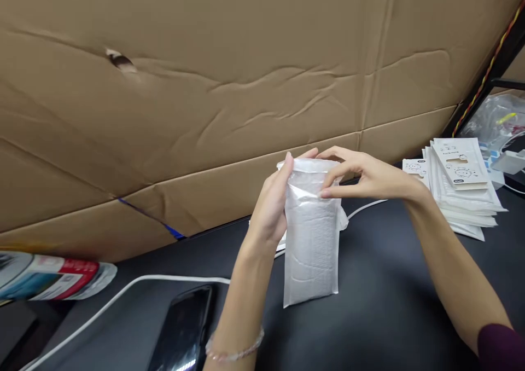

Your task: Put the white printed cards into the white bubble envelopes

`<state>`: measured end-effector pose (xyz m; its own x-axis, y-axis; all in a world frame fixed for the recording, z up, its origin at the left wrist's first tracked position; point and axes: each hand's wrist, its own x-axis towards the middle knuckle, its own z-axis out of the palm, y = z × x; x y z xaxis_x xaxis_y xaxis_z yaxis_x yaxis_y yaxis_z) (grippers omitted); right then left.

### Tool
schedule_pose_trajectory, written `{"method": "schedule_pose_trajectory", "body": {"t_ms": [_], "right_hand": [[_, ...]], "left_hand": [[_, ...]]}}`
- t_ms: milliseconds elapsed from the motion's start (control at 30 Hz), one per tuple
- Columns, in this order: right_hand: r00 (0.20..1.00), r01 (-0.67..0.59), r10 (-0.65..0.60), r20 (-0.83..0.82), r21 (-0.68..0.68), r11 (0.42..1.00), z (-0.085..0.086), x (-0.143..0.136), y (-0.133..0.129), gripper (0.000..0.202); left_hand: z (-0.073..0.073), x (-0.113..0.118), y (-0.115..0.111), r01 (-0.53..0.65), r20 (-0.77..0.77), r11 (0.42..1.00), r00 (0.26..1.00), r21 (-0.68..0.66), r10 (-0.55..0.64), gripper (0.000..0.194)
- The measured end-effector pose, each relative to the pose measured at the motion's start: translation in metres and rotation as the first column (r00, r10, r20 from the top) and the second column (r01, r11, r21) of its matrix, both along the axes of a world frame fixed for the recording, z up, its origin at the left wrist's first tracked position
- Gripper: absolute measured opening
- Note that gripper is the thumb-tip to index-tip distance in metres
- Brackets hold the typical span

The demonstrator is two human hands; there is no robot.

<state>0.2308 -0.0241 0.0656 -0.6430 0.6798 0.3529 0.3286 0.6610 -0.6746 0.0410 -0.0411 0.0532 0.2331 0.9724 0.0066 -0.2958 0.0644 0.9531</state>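
Observation:
A white padded mailer stands nearly upright over the dark table, its top end towards the cardboard. My left hand is closed round its left edge, thumb near the top corner. At the upper right edge, my right hand has its thumb and fingertips on the mailer's top part, with the fingers bent. Whether anything is inside the mailer cannot be seen. Behind it, a white item is mostly hidden.
A cardboard sheet walls off the back. Stacked mailers with printed cards lie at right, near clear plastic bags. A black phone, a white cable and a coloured packet are at left.

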Motion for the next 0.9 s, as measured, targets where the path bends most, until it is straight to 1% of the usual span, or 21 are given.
{"method": "schedule_pose_trajectory", "body": {"t_ms": [67,100,167,233,267,300,367,433,533,633,700,767,833,900], "right_hand": [[0.998,0.036,-0.037,-0.042,-0.023,0.999,-0.002,-0.001,0.001,0.025],[0.995,0.044,-0.049,-0.083,-0.06,0.997,-0.004,-0.001,0.002,0.028],[0.985,0.031,-0.058,-0.165,-0.16,0.987,-0.007,-0.001,0.004,0.047],[0.976,0.009,-0.057,-0.21,-0.224,0.974,-0.01,0.0,0.006,0.068],[0.976,0.001,-0.051,-0.212,-0.233,0.972,-0.012,0.0,0.007,0.07],[0.978,-0.008,-0.04,-0.206,-0.228,0.974,-0.013,0.0,0.008,0.064],[0.984,-0.022,-0.013,-0.178,-0.194,0.981,-0.015,0.0,0.011,0.044],[0.989,-0.032,0.009,-0.145,-0.153,0.988,-0.017,0.0,0.014,0.034],[0.996,-0.04,0.031,-0.079,-0.116,0.993,-0.018,0.001,0.018,0.036],[0.998,-0.049,0.047,-0.029,-0.075,0.996,-0.018,0.002,0.018,0.035],[0.997,-0.071,0.069,-0.021,-0.087,0.994,-0.016,0.003,0.017,0.032],[0.997,-0.077,0.076,-0.013,-0.13,0.989,-0.015,0.003,0.015,0.033],[0.999,-0.034,0.029,-0.033,-0.164,0.986,-0.014,0.003,0.014,0.036],[0.998,0.036,-0.046,-0.049,-0.181,0.983,-0.014,0.003,0.014,0.04]], "left_hand": [[0.001,-0.003,0.001,-0.005,0.006,0.999,1.0,0.032,0.005,0.046],[0.002,-0.005,0.001,-0.012,0.005,0.998,1.0,0.058,0.011,0.047],[0.002,-0.006,0.002,-0.02,-0.022,0.994,0.999,0.11,0.023,0.048],[0.002,-0.008,0.002,-0.029,-0.087,0.989,0.995,0.145,0.042,0.05],[0.002,-0.009,0.002,-0.034,-0.128,0.986,0.99,0.162,0.055,0.051],[0.002,-0.011,0.002,-0.035,-0.17,0.983,0.983,0.178,0.066,0.052],[0.001,-0.016,0.003,-0.028,-0.257,0.977,0.963,0.213,0.083,0.056],[0.001,-0.023,0.004,0.008,-0.355,0.973,0.932,0.229,0.076,0.058],[-0.001,-0.033,0.006,0.055,-0.457,0.981,0.889,0.184,0.036,0.059],[-0.002,-0.035,0.007,0.072,-0.477,0.985,0.879,0.157,0.012,0.055],[-0.003,-0.034,0.008,0.103,-0.484,0.979,0.875,0.174,-0.006,0.05],[-0.004,-0.033,0.008,0.135,-0.492,0.973,0.87,0.19,-0.025,0.045],[-0.005,-0.031,0.008,0.145,-0.502,0.966,0.865,0.214,-0.019,0.041],[-0.005,-0.029,0.007,0.146,-0.519,0.955,0.854,0.26,0.011,0.039]]}}
